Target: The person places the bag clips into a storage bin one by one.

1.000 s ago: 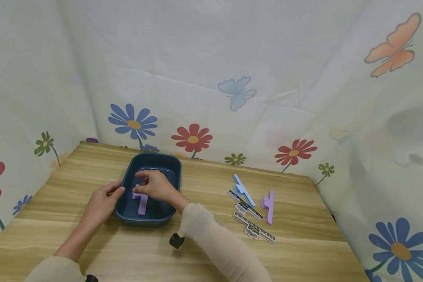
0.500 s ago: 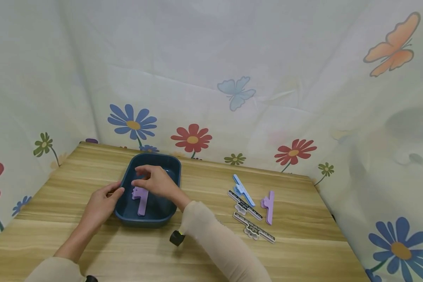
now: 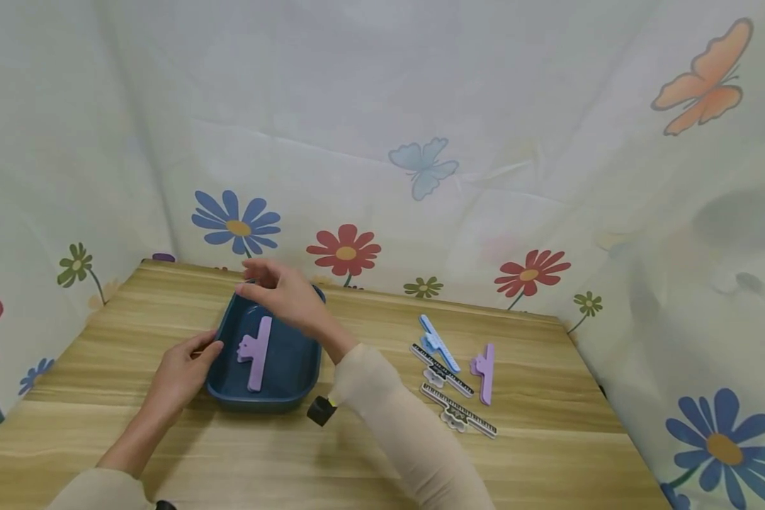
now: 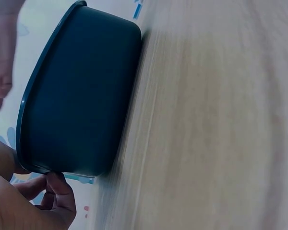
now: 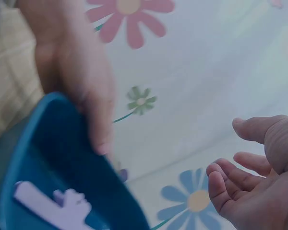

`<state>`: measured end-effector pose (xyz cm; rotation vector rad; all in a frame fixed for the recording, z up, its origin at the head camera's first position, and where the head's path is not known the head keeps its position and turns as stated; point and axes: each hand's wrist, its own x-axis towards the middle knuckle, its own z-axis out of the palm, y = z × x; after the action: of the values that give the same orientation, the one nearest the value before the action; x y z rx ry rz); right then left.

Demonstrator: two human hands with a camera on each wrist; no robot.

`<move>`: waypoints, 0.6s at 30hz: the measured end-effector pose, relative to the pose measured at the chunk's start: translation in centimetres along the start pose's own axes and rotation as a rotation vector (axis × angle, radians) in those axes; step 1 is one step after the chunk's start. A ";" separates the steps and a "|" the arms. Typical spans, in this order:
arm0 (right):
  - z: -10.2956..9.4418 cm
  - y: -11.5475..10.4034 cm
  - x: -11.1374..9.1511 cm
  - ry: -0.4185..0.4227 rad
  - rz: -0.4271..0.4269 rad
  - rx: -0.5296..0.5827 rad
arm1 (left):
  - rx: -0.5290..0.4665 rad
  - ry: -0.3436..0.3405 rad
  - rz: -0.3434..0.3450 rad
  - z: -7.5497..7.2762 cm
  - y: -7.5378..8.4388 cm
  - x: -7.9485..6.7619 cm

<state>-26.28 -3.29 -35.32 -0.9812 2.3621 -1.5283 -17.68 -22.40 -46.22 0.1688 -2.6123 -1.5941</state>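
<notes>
a purple clip (image 3: 259, 354) lies in the tub (image 3: 264, 406), right of the left hand (image 3: 181, 368) pinching its rim, nearer than the empty, relaxed right hand (image 3: 287, 294).

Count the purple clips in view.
2: one purple clip inside the tub, another purple clip on the table right of the blue clip. The right hand might hide more.

Wood-grain desk (image 3: 548, 425); pale creased cloth backdrop (image 3: 331, 85) behind. Prints on cloth: orange butterfly (image 3: 701, 83) upper right, light-blue butterfly (image 3: 426, 170) mid. Low row, left to right: blue flower (image 3: 238, 227), red flower (image 3: 346, 253), small green flower (image 3: 423, 287), second red flower (image 3: 528, 275). Large blue flower (image 3: 724, 449) lower right.
</notes>
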 end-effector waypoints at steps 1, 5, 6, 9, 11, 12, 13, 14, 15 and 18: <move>-0.2 -0.4 0.0 0.007 -0.011 0.013 | 0.003 0.002 0.000 0.0 0.0 0.0; -1.0 -1.9 0.2 0.045 -0.069 0.057 | 0.016 0.010 -0.004 0.0 0.0 0.0; -1.2 -2.2 0.3 0.058 -0.087 0.061 | 0.018 0.013 -0.007 0.1 0.1 -0.1; -1.8 -3.2 0.3 0.090 -0.125 0.069 | 0.015 0.010 -0.015 0.0 0.1 -0.1; -2.1 -3.8 0.3 0.101 -0.141 0.078 | 0.019 0.009 -0.018 0.0 0.2 -0.1; -2.2 -4.1 0.3 0.103 -0.147 0.082 | 0.019 0.006 -0.021 0.0 0.2 -0.1; -2.4 -4.3 0.3 0.105 -0.150 0.085 | 0.018 0.001 -0.023 0.0 0.2 -0.1; -2.5 -4.5 0.3 0.105 -0.152 0.089 | 0.020 -0.001 -0.025 0.0 0.2 -0.1; -2.6 -4.6 0.3 0.105 -0.154 0.094 | 0.021 -0.002 -0.025 0.0 0.2 0.0; -2.9 -4.9 0.2 0.103 -0.151 0.104 | 0.018 -0.010 -0.027 0.1 0.1 0.0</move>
<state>-25.62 -2.51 -29.71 -1.1045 2.2937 -1.7774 -17.72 -22.27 -46.14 0.1993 -2.6439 -1.5837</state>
